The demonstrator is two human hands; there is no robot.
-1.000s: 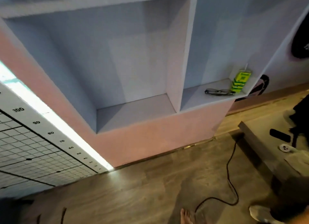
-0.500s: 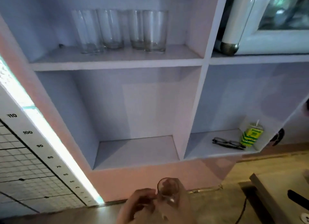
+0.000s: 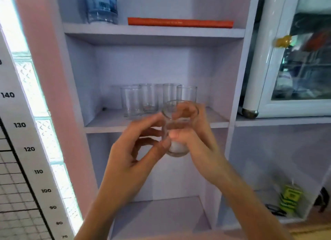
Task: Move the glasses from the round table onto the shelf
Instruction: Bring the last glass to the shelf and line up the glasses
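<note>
Roughly by size, biggest first:
Shelf unit [image 3: 154,32]: smooth pale lilac boards in box-shaped compartments, pink edging at 9 o'clock.
Fridge [image 3: 279,107]: white frame, glass door, at 3 o'clock of the glasses' compartment; contents blurred.
Height chart [image 3: 19,125]: flat white panel, black numerals, at 9 o'clock.
Top board: one clear blue-tinted plastic bottle [image 3: 102,5] and one flat orange box [image 3: 180,23] at its 3 o'clock.
Middle board: four clear cylindrical glasses [image 3: 131,103], upright, empty, clustered in two rows.
Held glass [image 3: 176,130]: one clear tumbler, thick base, empty, in the air in front of the middle board's front edge.
Right hand [image 3: 198,143]: fingers wrapped around the held glass.
Left hand [image 3: 136,150]: fingers curled, tips touching the glass's 9 o'clock side.
Lower right compartment: one green-and-yellow carton [image 3: 291,198], one pair of dark spectacles [image 3: 275,209] at its 8 o'clock.
</note>
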